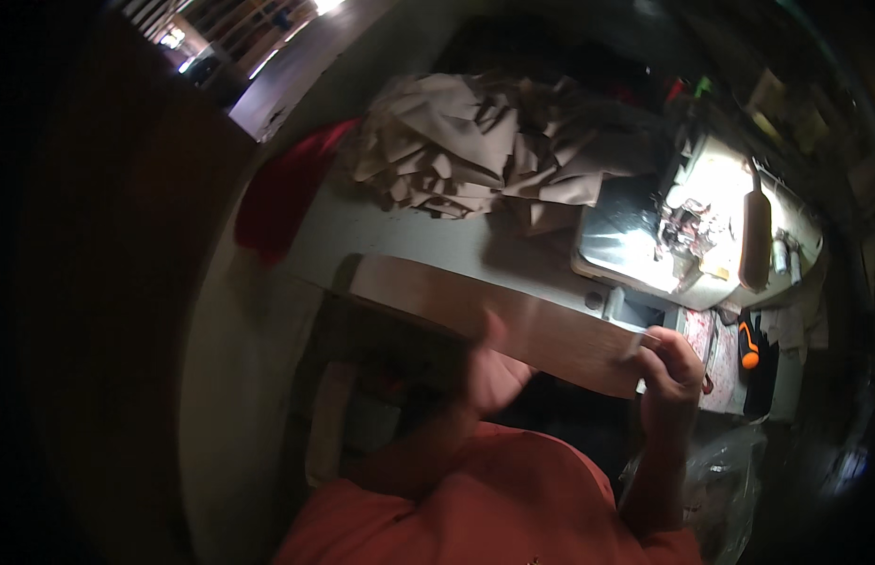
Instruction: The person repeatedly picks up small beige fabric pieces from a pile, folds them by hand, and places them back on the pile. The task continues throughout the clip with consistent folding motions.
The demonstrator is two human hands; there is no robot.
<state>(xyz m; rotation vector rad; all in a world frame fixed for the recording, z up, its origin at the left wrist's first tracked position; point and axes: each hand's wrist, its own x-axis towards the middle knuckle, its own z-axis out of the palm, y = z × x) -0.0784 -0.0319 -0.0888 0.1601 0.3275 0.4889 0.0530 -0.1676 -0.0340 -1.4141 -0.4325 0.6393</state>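
A long brownish strip [437,292] with a smooth face lies along the near edge of the pale worktable [414,247]; I cannot tell if it is wood or cloth. My left hand [499,375] is at its near edge, smeared by motion, with the thumb stretched up apart from the other fingers. At the strip's right end, my right hand [673,363] is closed, fingers curled. A small whitish bit shows at its fingertips, too blurred to name. Just beyond that hand stands a brightly lit sewing machine [696,212].
A heap of cream cloth pieces [437,141] lies at the back of the table. Red cloth [287,193] hangs at the left edge. Right of my right hand are an orange-and-black handled tool [748,348] and small white spools [786,259]. Clear plastic [729,471] hangs lower right.
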